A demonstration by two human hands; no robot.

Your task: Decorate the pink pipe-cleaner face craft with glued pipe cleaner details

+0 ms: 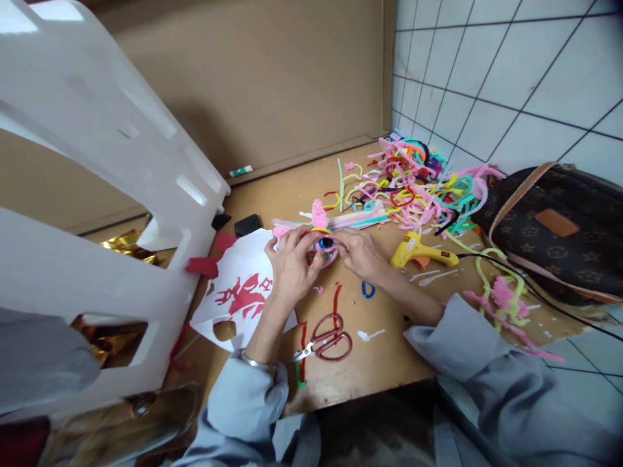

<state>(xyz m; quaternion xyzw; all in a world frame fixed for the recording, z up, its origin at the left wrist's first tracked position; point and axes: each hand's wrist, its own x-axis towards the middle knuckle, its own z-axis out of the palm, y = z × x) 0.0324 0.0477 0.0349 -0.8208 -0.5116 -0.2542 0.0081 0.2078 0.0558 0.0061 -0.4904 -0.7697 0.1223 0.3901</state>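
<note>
Both my hands meet over a small pipe-cleaner figure [322,235] with a pink fuzzy top, a coloured band and a blue ring in its middle. My left hand [292,263] grips it from the left with curled fingers. My right hand [359,251] pinches it from the right. The figure is held just above a brown cardboard sheet [389,350] that serves as the work surface. Its lower part is hidden behind my fingers.
Red-handled scissors [327,342] lie near my left wrist. A yellow glue gun [419,251] rests to the right, with a pile of coloured pipe cleaners [418,185] behind it. White paper with red cut-outs [241,292], a white plastic stool [97,194] and a brown handbag [559,233] surround the spot.
</note>
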